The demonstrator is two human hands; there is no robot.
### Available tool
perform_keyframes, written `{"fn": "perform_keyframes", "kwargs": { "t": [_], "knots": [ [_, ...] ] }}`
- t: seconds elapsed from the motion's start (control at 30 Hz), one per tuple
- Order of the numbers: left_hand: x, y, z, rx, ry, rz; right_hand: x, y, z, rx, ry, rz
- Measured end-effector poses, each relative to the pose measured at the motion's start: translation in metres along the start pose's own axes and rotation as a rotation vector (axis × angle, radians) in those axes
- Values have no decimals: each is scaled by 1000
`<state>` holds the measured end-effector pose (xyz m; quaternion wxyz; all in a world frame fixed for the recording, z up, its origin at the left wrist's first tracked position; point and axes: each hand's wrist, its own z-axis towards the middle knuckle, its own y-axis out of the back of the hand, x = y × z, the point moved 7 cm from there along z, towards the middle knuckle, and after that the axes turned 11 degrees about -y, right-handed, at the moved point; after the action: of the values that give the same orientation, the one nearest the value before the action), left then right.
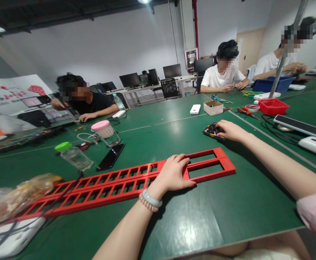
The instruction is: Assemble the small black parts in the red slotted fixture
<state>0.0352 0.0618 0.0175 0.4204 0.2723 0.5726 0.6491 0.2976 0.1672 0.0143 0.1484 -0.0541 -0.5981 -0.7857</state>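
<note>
Plainly, two places of contact: left hand [172, 173] at the red frame [201, 178], mid-picture, and right hand [229, 130] at the small black tray [207, 130], right of centre and higher up. Between tray and frame, only a bare strip of green worktop [185, 233]; clearly apart, not touching.

Long axis of the red frame: from lower left of the picture to right of centre, climbing gently, with narrow slots along the left and larger openings at the right end. Left fingers spread wide across both rails, palm down, thumb off toward the near edge, just short of those larger openings. Resting on the frame for certain; any real grip, cannot tell.

Small black tray: beyond the frame's right end, up and to the right of the left hand, far nearer to the right one. From the right wrist, reached by going toward the left of the picture. Right fingers bent and close together over the tray's right side, at the dark parts inside; pinched on something or merely touching, cannot tell, with the fingertips partly hidden.

Further up, just beyond the tray, a small open box [213, 110]. At lower left, across the frame's other end, a clear plastic bag [25, 193].
</note>
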Motion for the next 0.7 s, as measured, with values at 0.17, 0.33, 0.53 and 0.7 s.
{"fn": "perform_keyframes", "kwargs": {
  "t": [0.17,0.33,0.53,0.7],
  "knots": [
    [0,1,0,-26,6,-29,20,5,-4,2,40,51],
    [2,0,0,-27,21,-39,39,5,-8,0,125,108],
    [0,1,1,-20,8,-22,62,4,-15,-9,203,145],
    [0,1,1,-32,5,-27,90,6,-28,11,260,185]
  ]
}}
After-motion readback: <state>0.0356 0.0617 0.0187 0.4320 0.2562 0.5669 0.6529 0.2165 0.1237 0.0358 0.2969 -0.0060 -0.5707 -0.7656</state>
